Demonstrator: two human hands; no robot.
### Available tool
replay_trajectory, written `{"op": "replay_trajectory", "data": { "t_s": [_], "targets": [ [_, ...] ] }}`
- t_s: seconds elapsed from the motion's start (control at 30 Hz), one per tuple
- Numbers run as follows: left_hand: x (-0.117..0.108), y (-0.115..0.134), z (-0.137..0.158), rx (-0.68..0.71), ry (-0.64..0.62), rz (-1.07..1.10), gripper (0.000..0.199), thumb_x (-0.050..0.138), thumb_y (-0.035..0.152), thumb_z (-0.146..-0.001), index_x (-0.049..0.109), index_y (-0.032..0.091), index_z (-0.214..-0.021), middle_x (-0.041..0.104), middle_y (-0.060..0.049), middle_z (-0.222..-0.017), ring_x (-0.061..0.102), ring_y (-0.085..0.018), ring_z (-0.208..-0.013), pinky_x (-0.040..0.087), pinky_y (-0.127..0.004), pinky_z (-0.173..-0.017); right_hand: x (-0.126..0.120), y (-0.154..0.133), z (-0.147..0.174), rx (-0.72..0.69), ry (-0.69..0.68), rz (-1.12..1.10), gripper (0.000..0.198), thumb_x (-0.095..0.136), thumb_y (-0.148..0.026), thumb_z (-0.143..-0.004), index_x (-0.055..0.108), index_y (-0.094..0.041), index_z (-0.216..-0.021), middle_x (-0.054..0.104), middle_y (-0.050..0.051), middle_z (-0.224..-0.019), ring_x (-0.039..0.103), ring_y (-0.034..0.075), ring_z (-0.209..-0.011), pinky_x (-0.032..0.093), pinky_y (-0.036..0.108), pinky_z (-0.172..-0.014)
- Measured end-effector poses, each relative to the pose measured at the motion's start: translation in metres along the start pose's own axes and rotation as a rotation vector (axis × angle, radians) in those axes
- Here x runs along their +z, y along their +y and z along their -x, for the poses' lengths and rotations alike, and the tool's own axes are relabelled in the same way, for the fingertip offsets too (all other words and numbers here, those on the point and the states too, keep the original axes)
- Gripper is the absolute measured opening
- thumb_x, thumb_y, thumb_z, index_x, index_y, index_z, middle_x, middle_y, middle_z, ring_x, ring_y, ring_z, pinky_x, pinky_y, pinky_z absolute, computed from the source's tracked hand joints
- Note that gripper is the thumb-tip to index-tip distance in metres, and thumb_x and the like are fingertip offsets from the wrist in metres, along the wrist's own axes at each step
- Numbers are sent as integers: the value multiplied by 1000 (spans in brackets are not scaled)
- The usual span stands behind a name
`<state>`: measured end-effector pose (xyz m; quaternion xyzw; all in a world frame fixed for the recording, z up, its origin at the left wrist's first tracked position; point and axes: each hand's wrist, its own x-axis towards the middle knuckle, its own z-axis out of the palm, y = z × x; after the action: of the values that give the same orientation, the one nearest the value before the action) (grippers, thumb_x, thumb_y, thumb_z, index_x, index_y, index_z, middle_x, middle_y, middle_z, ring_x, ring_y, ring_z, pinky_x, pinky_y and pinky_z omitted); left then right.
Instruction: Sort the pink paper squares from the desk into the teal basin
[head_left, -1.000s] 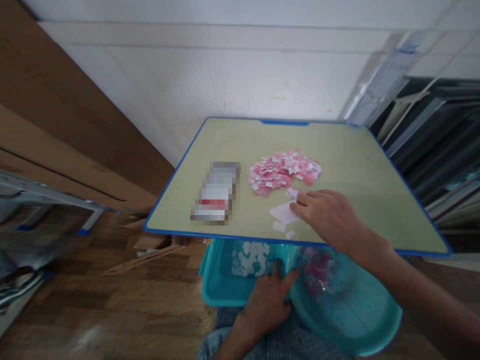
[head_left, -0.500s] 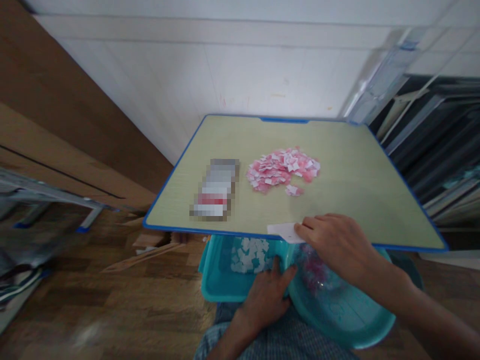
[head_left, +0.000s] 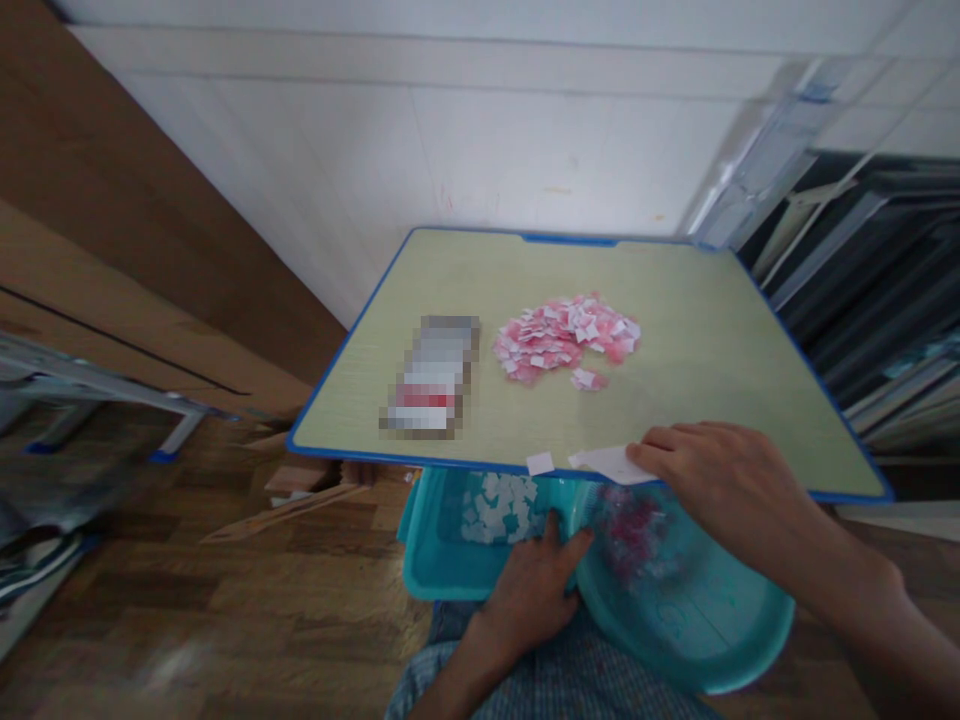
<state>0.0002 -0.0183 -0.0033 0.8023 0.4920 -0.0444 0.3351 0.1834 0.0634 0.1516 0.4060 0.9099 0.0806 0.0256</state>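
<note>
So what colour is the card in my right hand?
White card, clearest in the head view.

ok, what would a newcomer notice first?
Probably the heap of small pink-and-white pieces near the middle of the greenish, blue-edged tabletop. Then the right hand at its near edge, holding a white card. Below, the left hand sits by a rectangular turquoise tub and a round turquoise basin.

Dim, flat indoor light. Wall (head_left: pixel 480 140) brightest; floor (head_left: pixel 300 610) below the desk's (head_left: pixel 720 330) near edge darker, one pale glare patch. Clear container (head_left: pixel 772 165) at desk's far right corner: bright streak, shadow beside. Pink-white scraps (head_left: pixel 566 338) soft-edged. Wide-angle stretch toward borders. Flat item (head_left: pixel 431 375) near desk's left edge pixelated.
</note>
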Motion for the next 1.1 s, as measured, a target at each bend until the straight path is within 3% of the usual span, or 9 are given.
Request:
{"op": "replay_trajectory", "data": {
  "t_s": [0.2,0.5,0.73,0.97,1.1],
  "targets": [
    [1,-1,0,-2,-5,-22,64,51,24,-80,27,33,-138,33,-13,-142,56,-31,-104,43,-44,-86,1,-13,-12,-45,-19,-63,22,56,-1,-75,65,-21,-76,64,-1,-66,58,15,-58,34,29,-53],
    [1,0,-1,1,21,-5,65,52,25,-80,25,34,-139,31,-12,-141,55,-29,-103,44,-43,-84,0,-31,-24,-110,-9,-150,16,59,-7,-78,67,-22,-78,65,0,-69,58,16,-60,34,29,-54],
    [5,-3,0,2,8,-31,61,51,25,-80,29,31,-136,33,-15,-141,56,-31,-103,43,-44,-85,1,-28,-30,-30,-54,-127,16,59,-7,-78,67,-21,-80,68,1,-75,58,17,-63,35,30,-56],
    [1,-1,-1,8,16,-29,58,51,26,-78,33,30,-133,41,-13,-132,57,-30,-99,46,-41,-79,4,-44,-35,-139,28,-96,14,59,-8,-77,67,-20,-76,67,2,-70,58,16,-61,38,29,-56],
    [-1,1,0,0,5,-21,65,52,25,-78,28,32,-137,32,-14,-141,57,-32,-100,45,-44,-82,2,-32,-38,-123,70,-86,15,58,-8,-78,67,-20,-80,67,2,-73,58,16,-63,38,29,-58]
  ]
}}
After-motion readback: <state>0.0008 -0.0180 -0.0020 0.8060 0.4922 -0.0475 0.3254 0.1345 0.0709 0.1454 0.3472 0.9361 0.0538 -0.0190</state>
